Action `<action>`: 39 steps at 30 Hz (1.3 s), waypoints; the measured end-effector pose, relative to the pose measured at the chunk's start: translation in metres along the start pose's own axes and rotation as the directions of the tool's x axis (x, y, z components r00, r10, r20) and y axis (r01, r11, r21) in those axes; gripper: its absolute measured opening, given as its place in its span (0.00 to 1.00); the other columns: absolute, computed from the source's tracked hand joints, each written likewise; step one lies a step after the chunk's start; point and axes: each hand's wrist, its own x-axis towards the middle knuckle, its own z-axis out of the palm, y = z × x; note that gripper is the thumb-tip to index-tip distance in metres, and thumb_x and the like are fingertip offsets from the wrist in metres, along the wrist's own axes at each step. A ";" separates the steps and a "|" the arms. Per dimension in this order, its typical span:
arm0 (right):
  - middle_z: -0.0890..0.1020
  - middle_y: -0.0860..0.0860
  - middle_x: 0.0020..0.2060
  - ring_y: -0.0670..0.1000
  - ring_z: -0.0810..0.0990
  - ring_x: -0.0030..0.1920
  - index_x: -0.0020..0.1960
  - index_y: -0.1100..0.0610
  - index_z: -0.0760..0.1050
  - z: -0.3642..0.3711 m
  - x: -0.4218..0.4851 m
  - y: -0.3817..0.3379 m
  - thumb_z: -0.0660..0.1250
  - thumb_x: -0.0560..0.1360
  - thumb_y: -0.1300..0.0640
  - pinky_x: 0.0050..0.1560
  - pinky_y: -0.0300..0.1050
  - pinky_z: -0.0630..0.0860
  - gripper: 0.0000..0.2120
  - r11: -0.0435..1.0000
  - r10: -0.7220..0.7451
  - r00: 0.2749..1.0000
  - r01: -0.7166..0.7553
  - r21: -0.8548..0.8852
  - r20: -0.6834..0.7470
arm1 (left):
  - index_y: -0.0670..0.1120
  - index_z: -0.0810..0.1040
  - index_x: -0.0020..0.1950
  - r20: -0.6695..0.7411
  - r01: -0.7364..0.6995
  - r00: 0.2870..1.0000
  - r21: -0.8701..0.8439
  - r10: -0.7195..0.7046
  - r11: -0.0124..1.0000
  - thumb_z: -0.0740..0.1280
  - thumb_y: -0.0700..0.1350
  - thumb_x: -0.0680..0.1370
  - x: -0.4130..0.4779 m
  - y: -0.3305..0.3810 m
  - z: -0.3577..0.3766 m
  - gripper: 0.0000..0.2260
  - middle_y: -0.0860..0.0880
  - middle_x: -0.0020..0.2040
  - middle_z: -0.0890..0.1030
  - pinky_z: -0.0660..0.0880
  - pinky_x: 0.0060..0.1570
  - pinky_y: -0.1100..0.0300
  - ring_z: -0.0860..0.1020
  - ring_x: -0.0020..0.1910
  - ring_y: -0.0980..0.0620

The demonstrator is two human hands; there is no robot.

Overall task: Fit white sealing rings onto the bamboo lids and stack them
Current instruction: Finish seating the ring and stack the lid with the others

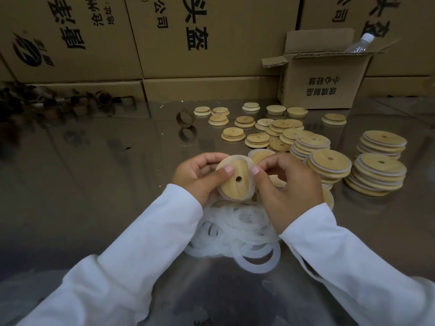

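Head view: a wall of big cardboard cartons stands far behind the pile of white rings. The shiny table carries this pile, which lies near the front edge, between the two white sleeves. An open small box stands far behind the pile and to its right, with a plastic bottle leaning inside it. Behind and right of the pile stand four stacks of ringed lids, close to each other. Farther behind the pile, many loose lids without rings lie spread out, some of them overlapping. A brown cardboard roll stands behind the pile, a little to its left.

Just above the pile, both hands hold one bamboo lid, tilted, with its small hole visible. The left hand grips the lid: its fingers curl behind and its thumb lies on the wooden face. The right hand pinches the sealing ring at the right edge of the lid, with the thumb on top and the fingers curled. This ring goes around the rim of the lid.
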 end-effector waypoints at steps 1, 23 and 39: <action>0.78 0.45 0.39 0.43 0.75 0.42 0.40 0.51 0.74 0.001 0.000 0.001 0.66 0.73 0.57 0.42 0.25 0.66 0.04 1.000 0.005 1.000 -0.005 -0.015 0.011 | 0.42 0.78 0.46 0.014 0.017 1.000 0.016 -0.017 1.000 0.66 0.33 0.71 0.000 0.000 0.000 0.07 0.47 0.38 0.83 0.80 0.35 0.59 0.81 0.36 0.52; 0.64 0.49 0.69 0.46 0.64 0.64 0.38 0.53 0.66 0.002 0.002 -0.001 0.60 0.76 0.59 0.43 0.29 0.54 0.08 0.984 0.079 0.997 -0.082 -0.157 -0.021 | 0.45 0.79 0.46 0.136 -0.198 0.978 0.327 0.161 0.924 0.68 0.32 0.71 -0.003 0.005 0.003 0.09 0.44 0.42 0.82 0.79 0.41 0.63 0.81 0.40 0.50; 0.75 0.44 0.45 0.38 0.75 0.40 0.40 0.50 0.74 0.006 -0.001 0.004 0.69 0.71 0.57 0.38 0.25 0.68 0.05 0.998 -0.046 0.997 0.043 -0.048 -0.064 | 0.46 0.80 0.45 -0.012 -0.077 0.997 0.184 0.080 0.980 0.67 0.33 0.72 0.000 0.000 -0.003 0.09 0.47 0.39 0.82 0.78 0.46 0.49 0.81 0.40 0.48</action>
